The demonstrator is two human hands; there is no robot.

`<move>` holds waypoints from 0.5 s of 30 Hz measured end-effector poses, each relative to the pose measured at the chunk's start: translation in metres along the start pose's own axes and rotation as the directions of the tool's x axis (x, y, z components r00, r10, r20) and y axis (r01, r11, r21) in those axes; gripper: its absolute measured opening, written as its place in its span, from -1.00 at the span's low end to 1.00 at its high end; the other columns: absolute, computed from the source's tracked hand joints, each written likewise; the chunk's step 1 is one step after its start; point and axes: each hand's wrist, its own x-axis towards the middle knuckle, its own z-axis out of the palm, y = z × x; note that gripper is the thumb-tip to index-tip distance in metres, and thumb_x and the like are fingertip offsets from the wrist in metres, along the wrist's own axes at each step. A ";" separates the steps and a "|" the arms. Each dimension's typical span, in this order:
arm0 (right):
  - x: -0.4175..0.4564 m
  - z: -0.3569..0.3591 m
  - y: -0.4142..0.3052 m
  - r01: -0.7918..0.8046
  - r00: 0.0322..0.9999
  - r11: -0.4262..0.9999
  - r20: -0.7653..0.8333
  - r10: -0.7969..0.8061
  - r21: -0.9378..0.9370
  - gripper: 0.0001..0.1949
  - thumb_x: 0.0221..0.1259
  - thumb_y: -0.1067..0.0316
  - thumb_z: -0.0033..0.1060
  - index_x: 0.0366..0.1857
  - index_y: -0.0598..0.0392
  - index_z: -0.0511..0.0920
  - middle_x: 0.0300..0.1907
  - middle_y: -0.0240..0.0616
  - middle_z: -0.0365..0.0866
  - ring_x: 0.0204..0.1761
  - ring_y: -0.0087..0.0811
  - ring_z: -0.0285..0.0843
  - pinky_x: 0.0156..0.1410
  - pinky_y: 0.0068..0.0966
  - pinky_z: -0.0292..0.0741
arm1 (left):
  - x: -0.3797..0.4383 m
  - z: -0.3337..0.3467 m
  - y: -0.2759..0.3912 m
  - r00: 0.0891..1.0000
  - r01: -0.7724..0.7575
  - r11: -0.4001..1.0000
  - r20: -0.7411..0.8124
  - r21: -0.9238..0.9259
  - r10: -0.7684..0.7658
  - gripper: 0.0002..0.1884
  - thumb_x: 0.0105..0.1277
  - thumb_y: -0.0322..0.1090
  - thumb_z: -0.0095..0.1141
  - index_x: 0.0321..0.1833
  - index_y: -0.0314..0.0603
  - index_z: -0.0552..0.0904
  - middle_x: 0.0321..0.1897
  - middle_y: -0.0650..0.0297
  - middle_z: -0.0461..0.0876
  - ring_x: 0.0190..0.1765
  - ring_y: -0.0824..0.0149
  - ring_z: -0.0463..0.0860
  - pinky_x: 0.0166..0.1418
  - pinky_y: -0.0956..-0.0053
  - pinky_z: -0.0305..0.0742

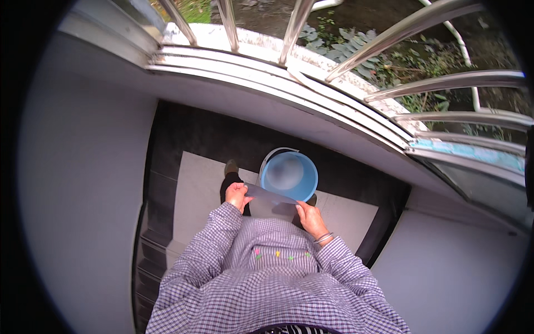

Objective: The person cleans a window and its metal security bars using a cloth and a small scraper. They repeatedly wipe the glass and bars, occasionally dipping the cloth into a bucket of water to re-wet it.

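A thin grey cloth point(269, 195) is stretched between my two hands at waist height. My left hand point(237, 196) pinches its left end, and my right hand point(311, 218), with bangles at the wrist, grips the right end. Just beyond the cloth, a light blue plastic bucket point(308, 177) stands on the floor, its handle resting at the left side of the rim. Something whitish shows inside the bucket; whether it is suds or water cannot be told. Both forearms are in checked sleeves.
Ahead is a window with a white sliding track point(250, 69) and metal bars point(292, 33); plants and a pipe lie outside. Grey walls point(83, 167) flank me. Dark stair steps point(152, 267) descend at the lower left. The floor has pale tiles point(200, 188) with a dark border.
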 end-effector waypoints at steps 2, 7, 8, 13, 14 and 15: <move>0.024 0.009 0.059 0.023 0.998 1.000 -0.053 -0.024 -0.004 -0.72 0.53 0.33 0.13 0.21 0.09 0.66 -0.17 0.27 0.72 -0.09 0.26 0.72 0.04 0.06 0.62 | 0.010 0.027 -0.030 1.000 0.021 0.999 0.002 -0.030 -0.021 -0.88 0.57 -0.54 -0.04 0.08 -0.33 0.50 -0.06 0.10 0.68 -0.04 0.15 0.78 0.03 0.13 0.84; 0.083 0.028 0.148 0.039 0.997 0.981 0.079 -0.024 -0.191 -0.70 0.52 0.47 0.06 0.23 0.01 0.63 -0.34 0.20 0.71 -0.21 0.24 0.74 -0.12 0.00 0.63 | 0.083 0.081 -0.143 1.000 -0.021 0.991 -0.003 -0.130 0.021 -0.87 0.55 -0.51 0.10 0.07 -0.28 0.52 -0.03 0.19 0.67 -0.04 0.26 0.74 -0.02 0.27 0.79; 0.106 0.038 0.175 0.070 0.994 0.978 0.101 -0.052 -0.194 -0.69 0.51 0.50 0.05 0.22 0.02 0.62 -0.32 0.19 0.72 -0.20 0.24 0.74 -0.10 -0.01 0.63 | 0.104 0.093 -0.162 0.999 -0.037 0.991 0.007 -0.125 0.038 -0.85 0.53 -0.50 0.14 0.07 -0.24 0.52 -0.03 0.21 0.67 -0.04 0.29 0.72 -0.04 0.29 0.76; 0.227 0.137 0.279 0.249 0.968 0.964 0.065 -0.243 -0.091 -0.66 0.47 0.59 0.00 0.25 0.11 0.57 0.13 0.25 0.67 0.16 0.24 0.66 0.25 -0.04 0.58 | 0.190 0.105 -0.231 0.967 -0.250 0.968 0.049 -0.005 0.250 -0.46 0.53 -0.48 0.18 0.52 -0.14 0.38 0.37 0.10 0.51 0.18 0.21 0.68 0.32 0.19 0.66; 0.258 0.160 0.294 0.353 0.935 0.930 0.071 -0.347 -0.098 -0.64 0.45 0.60 0.00 0.27 0.14 0.55 0.21 0.25 0.64 0.23 0.25 0.62 0.33 -0.04 0.56 | 0.200 0.103 -0.229 0.956 -0.293 0.955 0.042 0.037 0.292 -0.38 0.52 -0.47 0.19 0.59 -0.09 0.30 0.42 0.08 0.46 0.22 0.18 0.66 0.37 0.18 0.62; 0.285 0.183 0.316 0.399 0.915 0.906 0.129 -0.382 -0.143 -0.62 0.44 0.58 0.00 0.29 0.15 0.54 0.23 0.25 0.62 0.25 0.26 0.60 0.35 -0.05 0.54 | 0.188 0.096 -0.231 0.950 -0.313 0.945 0.038 0.097 0.311 -0.30 0.52 -0.46 0.20 0.66 -0.04 0.23 0.48 0.06 0.41 0.25 0.16 0.65 0.42 0.17 0.57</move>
